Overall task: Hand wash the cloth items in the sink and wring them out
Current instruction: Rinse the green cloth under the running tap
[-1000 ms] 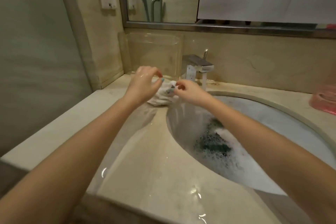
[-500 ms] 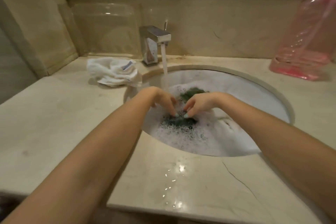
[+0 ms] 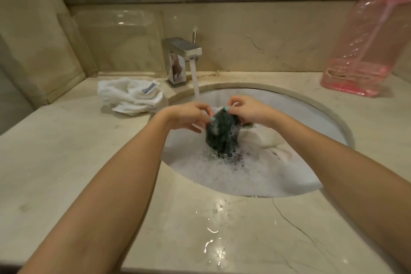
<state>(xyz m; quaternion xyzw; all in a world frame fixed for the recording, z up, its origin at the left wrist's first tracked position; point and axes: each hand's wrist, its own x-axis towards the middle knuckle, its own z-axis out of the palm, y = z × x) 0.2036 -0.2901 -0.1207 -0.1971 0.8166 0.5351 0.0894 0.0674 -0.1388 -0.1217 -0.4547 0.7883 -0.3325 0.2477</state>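
Observation:
A dark green cloth (image 3: 222, 133), wet and foamy, hangs above the soapy water in the round sink (image 3: 322, 107). My left hand (image 3: 189, 115) pinches its upper left edge and my right hand (image 3: 246, 110) pinches its upper right edge, both over the middle of the basin. A white cloth (image 3: 289, 158) lies bunched in the suds on the right side of the sink. Another white cloth (image 3: 131, 95) sits crumpled on the counter to the left of the tap.
The square chrome tap (image 3: 181, 60) runs a stream of water into the back of the sink. A pink transparent plastic container (image 3: 364, 51) stands at the back right. The marble counter (image 3: 55, 162) has water puddles near the front edge. A mirror spans the wall behind.
Both hands left the white cloth on the counter, went down into the suds, took hold of the green cloth and have lifted it out of the water.

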